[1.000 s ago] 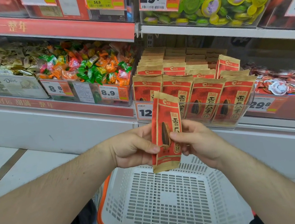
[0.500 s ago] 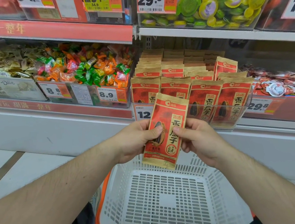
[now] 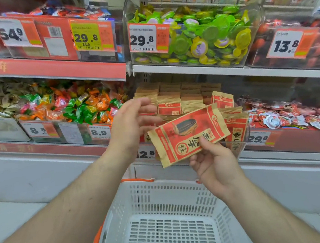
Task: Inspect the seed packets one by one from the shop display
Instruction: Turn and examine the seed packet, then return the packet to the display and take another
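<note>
Head view: right hand (image 3: 215, 163) pinches red-and-tan paper seed packet (image 3: 188, 134) by its lower edge, packet tilted near horizontal, printed face up. Left hand (image 3: 131, 123) just left of packet, fingers spread and relaxed, holding nothing; contact with packet can't tell. Behind both hands, clear plastic display bin (image 3: 240, 145) holds rows of matching upright packets. Left of left hand, clear bin of mixed wrapped candies (image 3: 76, 107). Below hands, white slotted plastic basket (image 3: 170, 223) with orange rim, nothing visible inside; open gap between hands and basket rim.
</note>
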